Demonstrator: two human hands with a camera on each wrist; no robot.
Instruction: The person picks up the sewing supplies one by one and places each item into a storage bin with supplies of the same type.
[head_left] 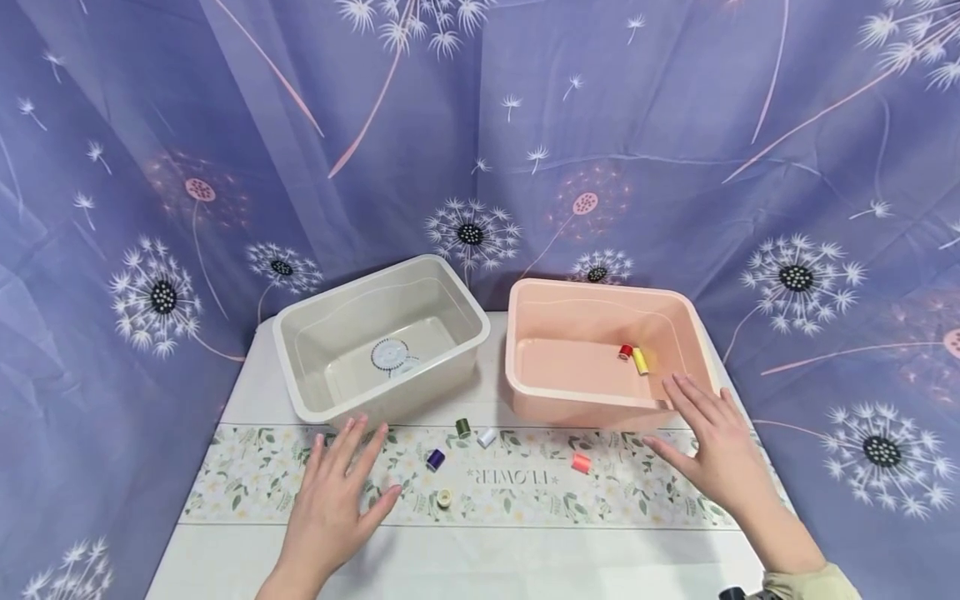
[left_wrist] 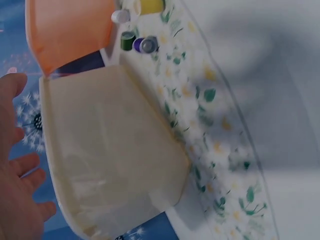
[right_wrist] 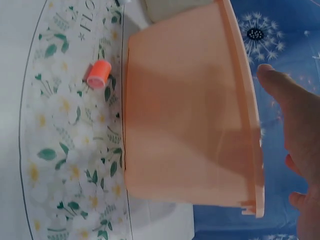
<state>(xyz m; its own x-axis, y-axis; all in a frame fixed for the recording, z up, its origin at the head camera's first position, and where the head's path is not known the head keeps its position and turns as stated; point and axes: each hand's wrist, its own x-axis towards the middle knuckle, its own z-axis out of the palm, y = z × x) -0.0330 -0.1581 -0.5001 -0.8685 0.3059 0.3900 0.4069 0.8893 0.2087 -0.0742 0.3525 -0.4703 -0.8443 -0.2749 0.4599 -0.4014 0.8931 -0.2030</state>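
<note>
My left hand (head_left: 334,492) hovers with spread fingers in front of the grey bin (head_left: 382,408), holding nothing. At the front right corner of the pink bin (head_left: 592,408), my right hand (head_left: 716,446) is held with its fingers extended and nothing in it. Inside the pink bin lie a red thread spool (head_left: 625,352) and a yellow thread spool (head_left: 641,362). On the table between the hands are a green spool (head_left: 462,428), a white spool (head_left: 487,437), a purple spool (head_left: 435,459), a cream spool (head_left: 445,498) and a coral spool (head_left: 581,462).
Inside the grey bin rests a round clear disc with a dark dotted rim (head_left: 391,355). A floral runner printed with FLOWER crosses the white table (head_left: 525,562). Blue dandelion-print cloth (head_left: 480,108) hangs behind and on both sides.
</note>
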